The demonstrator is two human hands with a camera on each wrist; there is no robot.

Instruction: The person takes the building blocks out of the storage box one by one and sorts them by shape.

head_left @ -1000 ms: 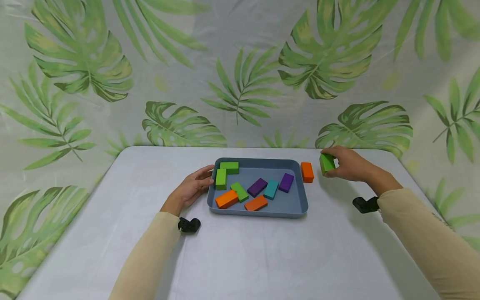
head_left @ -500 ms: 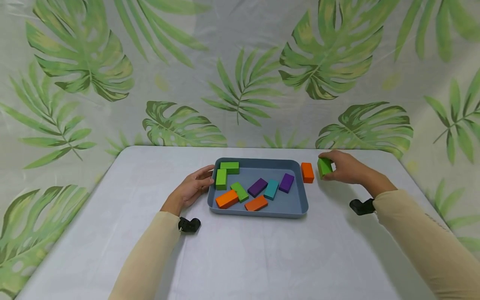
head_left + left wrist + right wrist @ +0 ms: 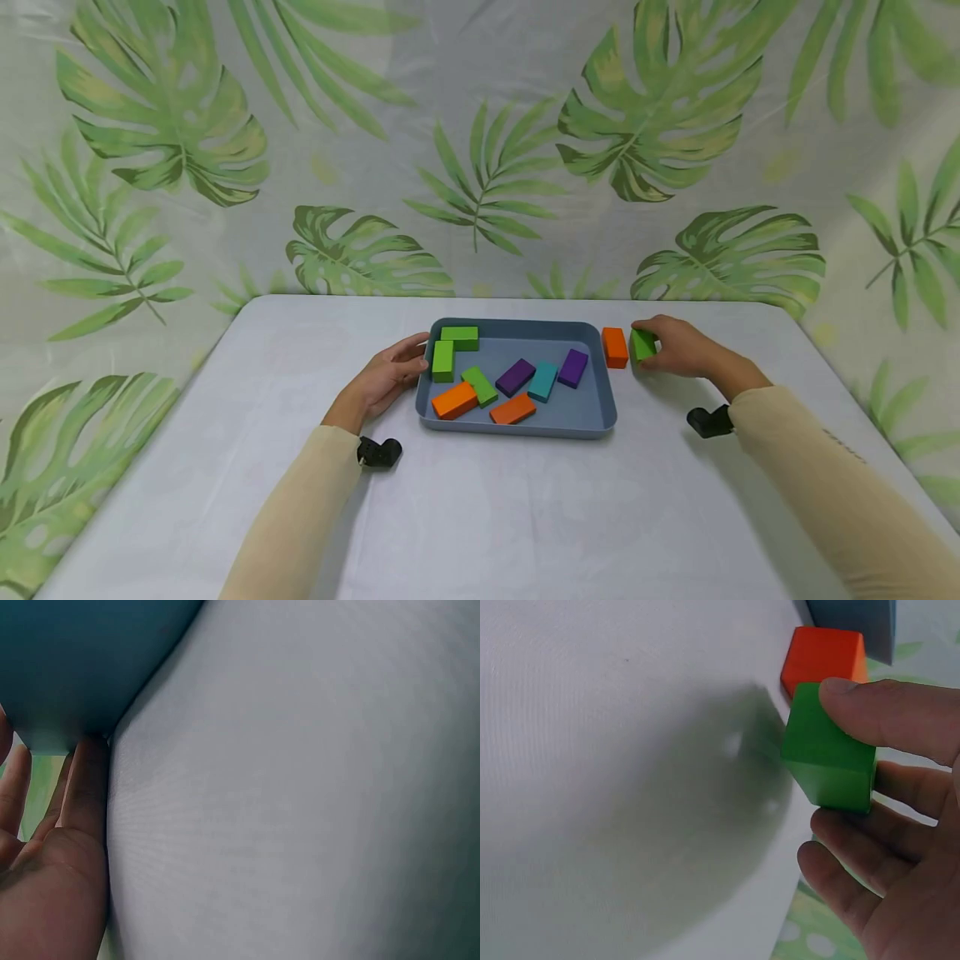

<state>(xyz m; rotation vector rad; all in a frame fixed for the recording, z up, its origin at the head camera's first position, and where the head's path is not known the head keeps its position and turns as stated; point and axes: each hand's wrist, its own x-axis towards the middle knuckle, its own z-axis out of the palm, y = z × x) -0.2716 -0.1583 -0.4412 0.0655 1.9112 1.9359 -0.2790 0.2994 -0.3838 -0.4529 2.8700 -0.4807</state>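
My right hand (image 3: 681, 348) pinches a green block (image 3: 642, 344) between thumb and fingers, just right of the tray. Close beside it stands an orange block (image 3: 614, 347), between the green block and the tray's right wall. In the right wrist view the held green block (image 3: 829, 754) partly covers the orange block (image 3: 823, 656). Against the left wall of the blue-grey tray (image 3: 517, 432) rests my left hand (image 3: 386, 375), its fingers extended along the outside. The left wrist view shows those fingers (image 3: 84, 787) touching the tray wall (image 3: 75, 667).
Inside the tray lie several blocks: green (image 3: 443, 361), orange (image 3: 454, 401), purple (image 3: 573, 368) and teal (image 3: 543, 381). A white cloth covers the table (image 3: 495, 517). Behind it hangs a leaf-patterned curtain (image 3: 495, 250).
My right hand has moved left and slightly down with the green block, bringing it closer to the orange block. The left hand and the tray keep their places.
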